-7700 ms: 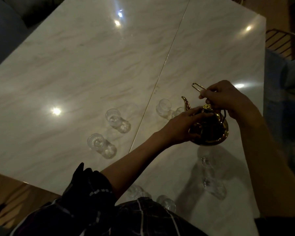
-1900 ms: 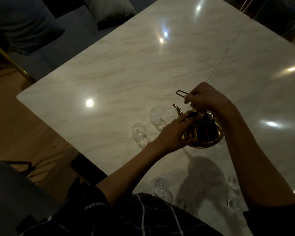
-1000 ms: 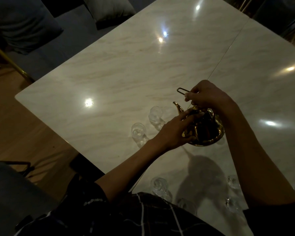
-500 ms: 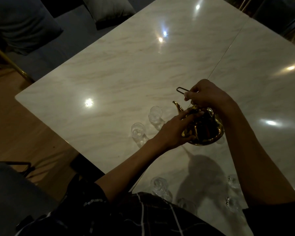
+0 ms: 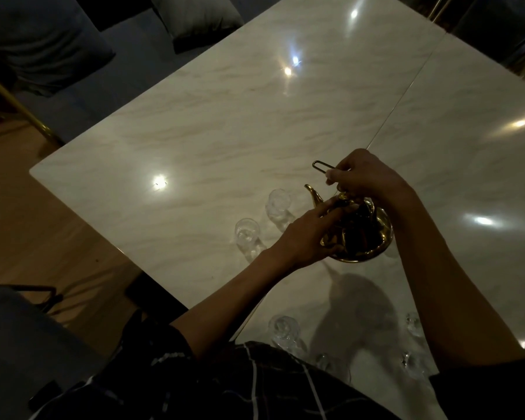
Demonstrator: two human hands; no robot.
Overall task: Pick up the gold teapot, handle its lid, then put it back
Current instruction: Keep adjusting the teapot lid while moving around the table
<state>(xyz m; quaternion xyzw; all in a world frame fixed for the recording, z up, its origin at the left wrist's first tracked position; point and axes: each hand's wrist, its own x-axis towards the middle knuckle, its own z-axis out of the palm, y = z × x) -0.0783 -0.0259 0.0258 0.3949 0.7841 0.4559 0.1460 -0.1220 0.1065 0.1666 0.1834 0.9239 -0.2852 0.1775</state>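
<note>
Four or so small glasses (image 5: 282,328) sat at the near table (image 5: 194,140) edge, partly cut off by the plaid shirt (image 5: 255,386) and lost in the arms' shadow; exact count unclear. Lighting was dim throughout.

Gold teapot (image 5: 364,234) was held above the table, right of centre, shadow cast on the marble below it. Body mostly dark; only the rim, the lower edge and the spout (image 5: 314,195) caught light. Left hand (image 5: 309,234) cupped the near-left side of the pot, thumb under the belly, fingers curled up toward the top opening. Right hand (image 5: 364,177) was closed round the wire handle (image 5: 322,165), whose looped end stuck out past the fingers. Lid itself was hard to make out: a small gold knob (image 5: 343,197) showed between the two hands, but whether the lid was seated or lifted couldn't be told.

Two more glasses (image 5: 278,204) stood just left of the pot, beyond the left wrist. Far side: grey cushions (image 5: 194,16) and a chair off the table's corner, top cropped.

Versus half a second earlier: hands, pot and glasses sat in practically the same places; no visible change in grip.
</note>
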